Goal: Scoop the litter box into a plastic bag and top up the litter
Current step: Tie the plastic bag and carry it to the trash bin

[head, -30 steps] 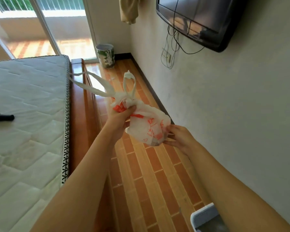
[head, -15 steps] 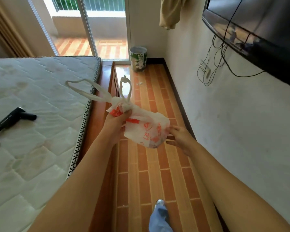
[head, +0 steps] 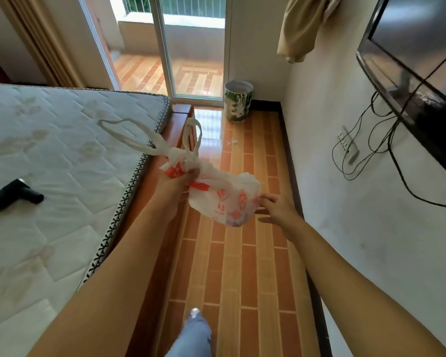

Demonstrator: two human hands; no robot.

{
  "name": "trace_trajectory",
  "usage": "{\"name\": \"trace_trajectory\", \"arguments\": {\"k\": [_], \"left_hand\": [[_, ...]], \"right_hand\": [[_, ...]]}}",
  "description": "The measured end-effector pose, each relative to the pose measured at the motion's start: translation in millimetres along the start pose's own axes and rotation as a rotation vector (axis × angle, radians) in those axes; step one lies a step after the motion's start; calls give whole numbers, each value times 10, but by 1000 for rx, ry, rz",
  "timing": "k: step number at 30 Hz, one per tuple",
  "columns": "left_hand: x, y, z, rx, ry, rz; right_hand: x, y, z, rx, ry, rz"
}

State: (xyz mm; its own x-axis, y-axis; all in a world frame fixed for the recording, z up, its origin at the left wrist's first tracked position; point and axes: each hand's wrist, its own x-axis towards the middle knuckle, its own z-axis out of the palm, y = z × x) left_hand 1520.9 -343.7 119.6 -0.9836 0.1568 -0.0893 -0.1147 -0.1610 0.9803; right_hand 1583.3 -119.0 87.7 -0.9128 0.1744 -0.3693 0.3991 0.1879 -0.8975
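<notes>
A white plastic bag [head: 224,197] with red print hangs in the air in front of me, tied at the neck, its two handle loops sticking up and to the left. My left hand [head: 177,185] grips the bag at the knotted neck. My right hand [head: 274,206] touches the bag's bulging bottom end with its fingers spread and fairly straight. The litter box is not in view.
A bare mattress [head: 62,161] on a wooden bed frame [head: 177,130] fills the left, with a black tool [head: 13,194] lying on it. A patterned bin [head: 237,101] stands by the open balcony door. The wall on the right carries a TV [head: 417,55] and dangling cables [head: 366,150]. My leg [head: 191,336] shows below.
I have walked forward along the tiled aisle toward the bin and balcony door. The white box at the lower right has dropped out of view. Both hands keep the same hold on the bag.
</notes>
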Motion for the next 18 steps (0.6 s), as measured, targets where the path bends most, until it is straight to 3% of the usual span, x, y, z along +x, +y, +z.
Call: {"name": "trace_trajectory", "arguments": {"k": [8, 18], "left_hand": [[1571, -73, -85, 0, -10, 34], [3752, 194, -1, -10, -17, -3]], "right_hand": [[1515, -448, -25, -122, 8, -83], [3483, -1247, -186, -117, 63, -40]]}}
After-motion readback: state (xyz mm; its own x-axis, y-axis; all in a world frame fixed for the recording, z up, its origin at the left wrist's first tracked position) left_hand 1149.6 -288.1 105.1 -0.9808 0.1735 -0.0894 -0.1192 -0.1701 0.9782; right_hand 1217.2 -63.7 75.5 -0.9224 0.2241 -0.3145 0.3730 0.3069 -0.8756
